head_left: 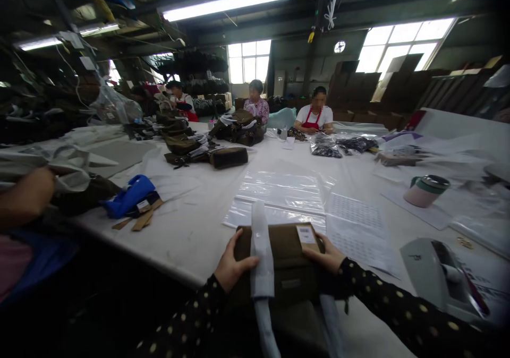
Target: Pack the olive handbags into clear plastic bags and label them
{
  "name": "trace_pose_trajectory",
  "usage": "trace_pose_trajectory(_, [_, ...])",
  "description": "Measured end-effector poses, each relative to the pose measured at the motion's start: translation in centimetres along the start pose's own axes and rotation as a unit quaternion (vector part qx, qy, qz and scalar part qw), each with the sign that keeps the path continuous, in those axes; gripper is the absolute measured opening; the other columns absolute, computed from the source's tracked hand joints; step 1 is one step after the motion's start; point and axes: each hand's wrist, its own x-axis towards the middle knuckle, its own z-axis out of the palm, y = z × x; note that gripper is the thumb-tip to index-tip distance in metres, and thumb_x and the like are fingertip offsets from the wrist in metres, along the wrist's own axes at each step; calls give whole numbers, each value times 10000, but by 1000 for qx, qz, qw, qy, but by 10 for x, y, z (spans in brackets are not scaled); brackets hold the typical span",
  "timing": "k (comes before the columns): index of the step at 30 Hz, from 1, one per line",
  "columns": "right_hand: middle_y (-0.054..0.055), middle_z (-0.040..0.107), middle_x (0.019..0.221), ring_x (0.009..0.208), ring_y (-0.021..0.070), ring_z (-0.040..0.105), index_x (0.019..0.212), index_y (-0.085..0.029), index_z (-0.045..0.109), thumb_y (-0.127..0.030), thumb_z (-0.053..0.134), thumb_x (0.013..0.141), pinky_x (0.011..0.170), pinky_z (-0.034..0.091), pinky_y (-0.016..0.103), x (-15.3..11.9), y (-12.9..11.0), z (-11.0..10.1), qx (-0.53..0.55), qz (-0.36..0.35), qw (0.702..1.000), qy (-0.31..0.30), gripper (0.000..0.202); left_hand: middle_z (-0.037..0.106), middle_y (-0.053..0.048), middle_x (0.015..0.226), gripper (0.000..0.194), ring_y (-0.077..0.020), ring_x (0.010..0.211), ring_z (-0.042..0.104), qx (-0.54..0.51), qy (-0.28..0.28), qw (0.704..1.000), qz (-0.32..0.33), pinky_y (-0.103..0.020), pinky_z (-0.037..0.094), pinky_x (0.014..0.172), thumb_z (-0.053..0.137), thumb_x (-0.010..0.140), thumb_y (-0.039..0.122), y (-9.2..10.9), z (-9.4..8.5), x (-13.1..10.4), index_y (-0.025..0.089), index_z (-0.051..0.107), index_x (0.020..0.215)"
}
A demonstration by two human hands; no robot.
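An olive-brown bag [289, 265] sits at the table's near edge, held between my two hands. My left hand [233, 262] grips its left side, with the thumb over a strap wrapped in white plastic [262, 257]. On the right, my right hand [329, 254] clasps the other side, its thumb by a brown tag with a white barcode label [306, 235]. The undersides of both hands' grips are hidden. Just beyond the bag lie clear plastic bags [279, 196], with a printed sheet [360, 230] to their right.
A grey tape dispenser [438, 273] and a lidded mug [426, 190] stand at right. Blue cloth [133, 196] and brown tags [147, 217] lie at left, near another person's arm [26, 198]. Piled bags [229, 156] and several seated people are farther back.
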Motion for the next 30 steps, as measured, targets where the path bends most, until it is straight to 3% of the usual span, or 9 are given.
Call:
trace_pose_trajectory(5, [173,378,1277,1191,307,367,1325,-105,251,-579,638,543,997,315,438,8,-6,25,-19,-79,977,199,993,285,-125,1395,924,-328,1286,257,59,-46,981,178,-474,178,1071,750,506,431,-14,-10,55,179,342,1297])
trace_pose_trajectory(9, [163,376,1251,1177,333,374,1341,-153,228,-629,552,615,953,354,480,-35,24,59,-39,-9,969,245,926,197,-109,1436,829,-315,1313,203,122,-96,971,181,-483,176,1073,703,585,369,-46,-17,49,214,333,1310])
trace_pose_trajectory(12, [140,390,1238,1159,333,396,1347,-201,208,-635,528,649,946,361,496,-56,41,70,-59,16,966,251,881,171,-105,1445,838,-324,1310,209,203,-107,953,200,-503,233,1051,693,595,284,-44,-22,35,238,296,1332])
trace_pose_trajectory(14, [154,382,1249,1171,347,379,1359,-183,178,-616,514,685,943,361,511,-54,39,67,-90,1,961,263,869,142,-100,1455,823,-334,1310,201,282,-58,922,259,-522,266,1030,659,633,238,-27,-19,30,256,259,1351])
trace_pose_trajectory(17, [189,213,1383,1264,380,229,1375,-159,150,-515,518,746,977,303,542,-36,21,56,-213,-115,923,300,812,212,-31,1453,671,-319,1314,206,392,-26,820,416,-545,203,1048,547,722,166,7,-3,30,320,311,1330])
trace_pose_trajectory(19, [142,127,1444,1307,351,147,1381,-193,168,-366,504,789,1015,245,533,-21,5,51,-322,-231,880,261,702,307,-14,1422,573,-300,1314,217,450,-64,757,469,-534,134,1070,501,776,224,19,13,37,305,346,1322])
trace_pose_trajectory(22, [109,235,1435,1317,290,166,1372,-177,234,-249,468,777,1045,173,506,-1,-9,54,-422,-326,833,146,643,347,-45,1406,625,-263,1321,207,530,-112,721,432,-474,68,1093,463,809,469,14,37,57,200,308,1352])
trace_pose_trajectory(27, [130,289,1413,1309,283,201,1353,-144,297,-319,484,741,1049,90,505,17,-3,74,-441,-330,828,107,663,304,-47,1426,684,-271,1324,198,566,-140,728,361,-491,63,1082,451,792,549,-14,53,74,202,288,1358])
trace_pose_trajectory(30, [117,286,1415,1304,297,215,1365,-162,282,-479,403,796,1045,129,509,16,1,63,-391,-359,841,104,662,356,-56,1400,653,-276,1315,220,494,-182,760,381,-487,136,1074,352,814,596,-1,40,78,210,330,1340])
